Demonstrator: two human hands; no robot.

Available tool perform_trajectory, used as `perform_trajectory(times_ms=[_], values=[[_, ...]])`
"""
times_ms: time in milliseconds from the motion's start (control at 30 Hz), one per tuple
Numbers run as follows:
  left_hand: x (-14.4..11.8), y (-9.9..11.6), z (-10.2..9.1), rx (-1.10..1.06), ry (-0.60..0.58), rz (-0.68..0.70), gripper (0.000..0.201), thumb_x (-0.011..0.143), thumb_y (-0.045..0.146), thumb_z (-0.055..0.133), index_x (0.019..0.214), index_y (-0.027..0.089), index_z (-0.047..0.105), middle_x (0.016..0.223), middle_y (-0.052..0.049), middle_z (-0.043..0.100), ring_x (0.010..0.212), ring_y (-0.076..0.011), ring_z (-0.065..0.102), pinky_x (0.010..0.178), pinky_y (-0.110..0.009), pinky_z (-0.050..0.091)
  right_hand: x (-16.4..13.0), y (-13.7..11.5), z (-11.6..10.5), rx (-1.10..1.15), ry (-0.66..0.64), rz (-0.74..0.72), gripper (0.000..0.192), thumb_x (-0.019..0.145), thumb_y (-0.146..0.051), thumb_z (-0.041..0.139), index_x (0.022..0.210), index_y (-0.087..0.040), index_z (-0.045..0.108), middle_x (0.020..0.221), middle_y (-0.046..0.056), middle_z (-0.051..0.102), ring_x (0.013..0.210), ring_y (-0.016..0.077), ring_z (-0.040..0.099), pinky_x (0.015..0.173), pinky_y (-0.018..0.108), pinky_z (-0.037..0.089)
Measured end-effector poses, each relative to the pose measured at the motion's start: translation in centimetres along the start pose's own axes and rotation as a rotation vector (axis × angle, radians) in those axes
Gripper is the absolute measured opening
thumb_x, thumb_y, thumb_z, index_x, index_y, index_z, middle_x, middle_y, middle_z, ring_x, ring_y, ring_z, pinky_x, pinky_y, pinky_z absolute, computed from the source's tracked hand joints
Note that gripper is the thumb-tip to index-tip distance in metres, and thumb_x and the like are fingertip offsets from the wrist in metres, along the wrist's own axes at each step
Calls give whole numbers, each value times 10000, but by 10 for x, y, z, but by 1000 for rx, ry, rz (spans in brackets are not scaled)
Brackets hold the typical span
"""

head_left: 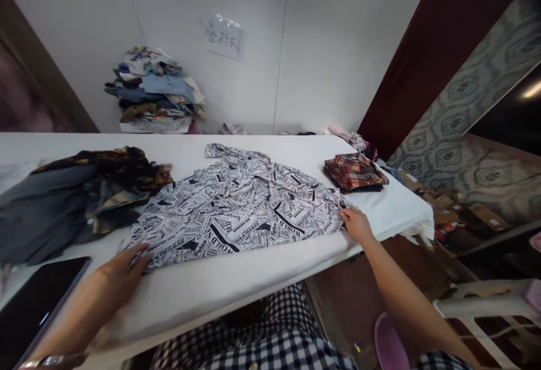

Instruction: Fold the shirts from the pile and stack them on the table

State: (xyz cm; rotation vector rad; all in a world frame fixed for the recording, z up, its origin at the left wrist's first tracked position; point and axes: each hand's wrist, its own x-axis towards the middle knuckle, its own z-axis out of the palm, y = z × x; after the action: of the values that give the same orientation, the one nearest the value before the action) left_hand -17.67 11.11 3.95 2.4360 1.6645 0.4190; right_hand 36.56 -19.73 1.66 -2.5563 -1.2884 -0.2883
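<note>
Shirt (240,206) mid-table (220,285), clothes heap (76,195) to its left, folded stack (355,171) to its right
</note>
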Motion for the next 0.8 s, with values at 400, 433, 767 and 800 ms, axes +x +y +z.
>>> perform_trajectory(times_ms=[400,433,767,800], values=[[5,42,25,-12,68,429,524,863,476,414,1232,156,603,1371,-158,577,1304,-303,494,1109,-476,358,55,-90,6,409,100,-174,315,854,-217,462,1058,-201,702,1086,84,692,1053,239,598,973,389,448],[5,43,32,6,30,418,517,862,462,421,1254,175,597,1405,-147,549,1333,-309,466,1119,-506,340,64,-103,9,418,66,-190,314,851,-208,475,1072,-204,698,1106,79,690,1073,239,592,977,389,446],[-2,38,52,94,11,366,530,903,466,415,1359,226,538,1491,-90,455,1419,-281,345,1167,-532,255,138,-212,40,236,-155,-358,437,902,-304,536,1316,-166,548,1410,141,500,1324,277,412,1088,404,319],[-3,38,52,92,15,369,534,906,471,412,1365,226,533,1493,-86,453,1420,-279,342,1168,-531,254,142,-219,43,264,-154,-338,425,889,-300,556,1292,-167,560,1400,145,505,1321,280,407,1083,406,316]])
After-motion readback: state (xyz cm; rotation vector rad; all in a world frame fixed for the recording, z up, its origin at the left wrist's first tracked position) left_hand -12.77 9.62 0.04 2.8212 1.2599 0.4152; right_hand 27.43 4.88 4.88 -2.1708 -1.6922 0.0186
